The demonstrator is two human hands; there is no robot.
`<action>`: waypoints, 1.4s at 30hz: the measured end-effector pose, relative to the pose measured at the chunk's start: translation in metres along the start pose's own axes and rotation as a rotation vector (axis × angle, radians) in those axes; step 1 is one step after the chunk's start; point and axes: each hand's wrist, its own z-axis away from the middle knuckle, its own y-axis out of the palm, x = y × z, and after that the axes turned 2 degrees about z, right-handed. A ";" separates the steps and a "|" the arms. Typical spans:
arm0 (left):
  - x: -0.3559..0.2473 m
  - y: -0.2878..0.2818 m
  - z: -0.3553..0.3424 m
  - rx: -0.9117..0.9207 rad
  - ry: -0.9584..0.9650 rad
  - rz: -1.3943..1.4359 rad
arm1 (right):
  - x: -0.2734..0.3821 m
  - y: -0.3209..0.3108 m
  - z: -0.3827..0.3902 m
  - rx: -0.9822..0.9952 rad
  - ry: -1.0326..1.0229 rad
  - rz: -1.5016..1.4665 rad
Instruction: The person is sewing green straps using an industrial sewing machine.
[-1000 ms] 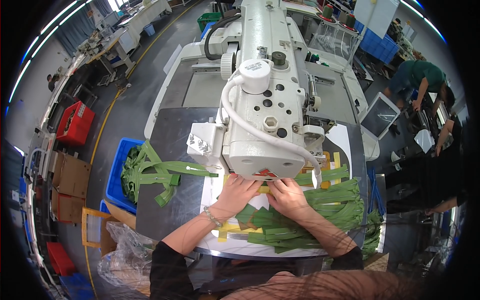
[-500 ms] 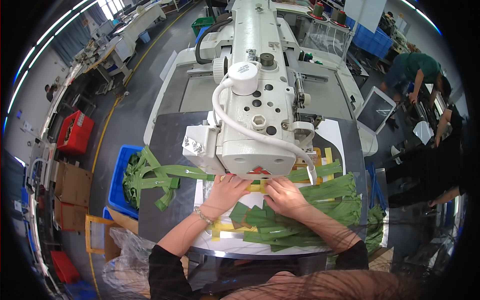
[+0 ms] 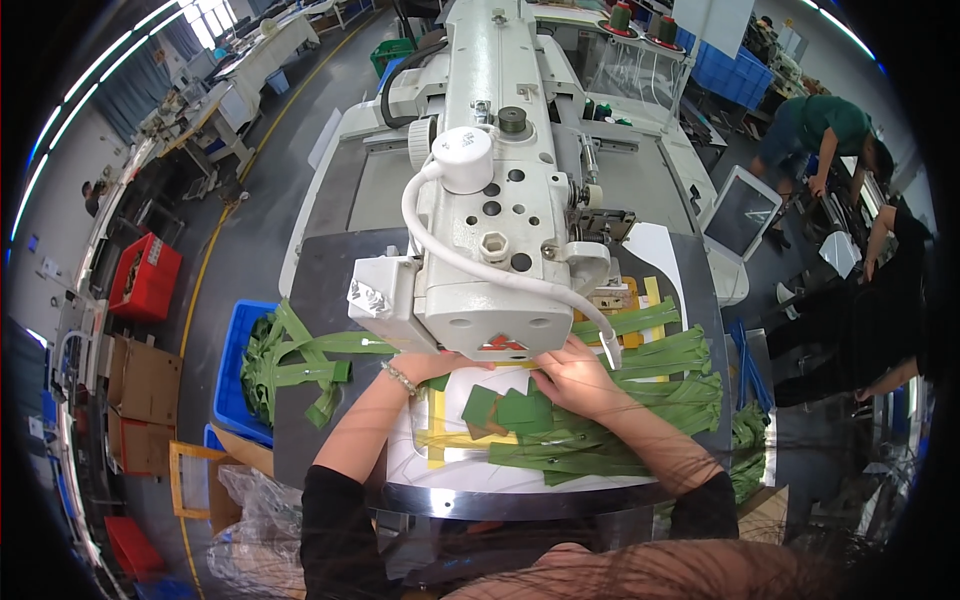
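Note:
Both my hands reach under the front of a white sewing machine head [image 3: 500, 310]. My left hand [image 3: 438, 367] has its fingers hidden beneath the head, beside the end of a long green fabric strip [image 3: 365, 343]. My right hand [image 3: 578, 382] lies at the head's right edge, thumb and forefinger apart, other fingertips partly hidden. Below the hands are small dark green fabric squares [image 3: 524, 410] on a white sheet with a yellow-edged frame [image 3: 437, 425]. Many green strips [image 3: 665, 395] with small shiny bits fan out under and beyond my right forearm.
A blue bin [image 3: 232, 375] of tangled green strips stands left of the table. A tablet-like screen [image 3: 742, 215] is mounted at the right. Thread spools [image 3: 620, 17] stand behind it. Two other people [image 3: 825, 135] work at the far right. Clear plastic [image 3: 255, 525] lies at lower left.
My left hand has slid further under the machine head, hiding its fingers. My right hand has shifted slightly up. More of the white sheet shows between them. The whole view has shifted a little.

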 end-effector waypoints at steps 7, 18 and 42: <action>0.019 0.008 -0.007 -0.017 0.133 0.139 | 0.002 -0.002 0.000 0.004 0.020 -0.010; 0.018 0.040 0.015 -0.192 0.103 -0.041 | -0.014 -0.001 -0.001 -0.033 -0.067 -0.010; 0.001 0.034 0.053 -0.313 0.236 -0.155 | -0.010 -0.010 0.002 0.040 0.074 0.158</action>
